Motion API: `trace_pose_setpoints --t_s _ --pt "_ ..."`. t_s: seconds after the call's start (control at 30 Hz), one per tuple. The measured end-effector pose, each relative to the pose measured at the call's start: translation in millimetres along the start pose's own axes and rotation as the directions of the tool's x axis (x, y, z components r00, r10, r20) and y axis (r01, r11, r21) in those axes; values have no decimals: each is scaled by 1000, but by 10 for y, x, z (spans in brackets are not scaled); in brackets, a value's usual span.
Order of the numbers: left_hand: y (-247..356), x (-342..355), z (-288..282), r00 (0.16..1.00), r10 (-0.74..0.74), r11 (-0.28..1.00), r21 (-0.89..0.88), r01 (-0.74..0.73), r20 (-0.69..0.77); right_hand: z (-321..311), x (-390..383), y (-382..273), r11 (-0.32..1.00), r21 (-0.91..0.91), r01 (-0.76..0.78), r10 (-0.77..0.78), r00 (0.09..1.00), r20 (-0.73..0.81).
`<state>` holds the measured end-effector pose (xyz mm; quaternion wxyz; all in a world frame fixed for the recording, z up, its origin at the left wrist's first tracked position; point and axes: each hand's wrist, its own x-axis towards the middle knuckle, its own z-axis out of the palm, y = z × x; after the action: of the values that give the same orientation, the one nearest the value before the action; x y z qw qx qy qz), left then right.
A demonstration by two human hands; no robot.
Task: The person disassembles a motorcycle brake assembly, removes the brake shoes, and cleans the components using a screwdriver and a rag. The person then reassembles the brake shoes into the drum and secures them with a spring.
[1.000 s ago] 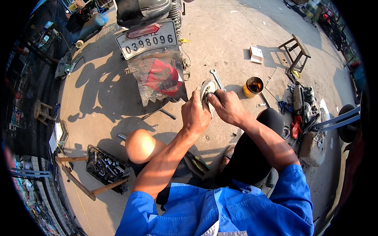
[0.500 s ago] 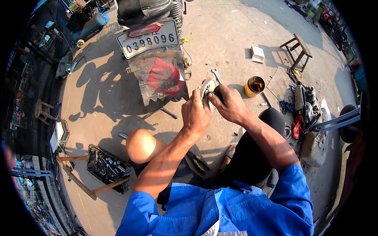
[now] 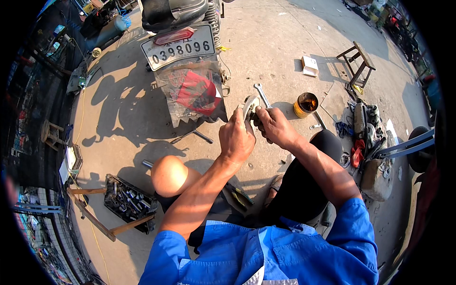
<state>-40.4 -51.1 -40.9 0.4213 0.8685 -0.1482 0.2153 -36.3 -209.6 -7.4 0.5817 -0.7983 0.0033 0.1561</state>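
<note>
Left hand (image 3: 236,137) and right hand (image 3: 274,127) both grip round metal part (image 3: 250,107), fingers curled tight. Part stands edge-on, long axis 12-to-6. Wrench (image 3: 261,94) on ground just beyond, pointing 11 o'clock; tin can (image 3: 305,104) at 3.

Both hands meet over the concrete ground (image 3: 294,42), the left hand (image 3: 236,137) and right hand (image 3: 274,126) gripping a round metal part (image 3: 250,106) between them, just right of the motorbike's rear (image 3: 185,57). A spanner (image 3: 261,94) lies just beyond the part, with a tin can (image 3: 305,104) to its right and a wooden stool (image 3: 357,61) farther right. A socket tray (image 3: 129,204) sits on the ground to the person's left, beside the bare knee (image 3: 169,175).
</note>
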Motion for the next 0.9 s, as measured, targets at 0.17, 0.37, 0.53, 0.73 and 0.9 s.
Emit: trace_pose_setpoints --t_s 0.17,0.37,0.53,0.73,0.9 --pt "22 11 -51 999 -29 999 -22 29 31 4 -70 -145 997 -17 81 -81 996 -30" --pt "72 29 -49 999 -35 999 -14 35 16 4 -38 -24 612 -605 509 -662 748 -41" --pt "64 21 -50 999 -34 999 -27 35 21 3 -35 -13 748 -546 377 -476 878 -46" --pt "70 15 -28 999 -33 999 5 33 22 -42 -59 -116 785 522 -335 223 938 266" --pt "59 24 -29 1000 0 1000 -22 0 -2 21 -6 1 993 22 120 -119 992 -43"
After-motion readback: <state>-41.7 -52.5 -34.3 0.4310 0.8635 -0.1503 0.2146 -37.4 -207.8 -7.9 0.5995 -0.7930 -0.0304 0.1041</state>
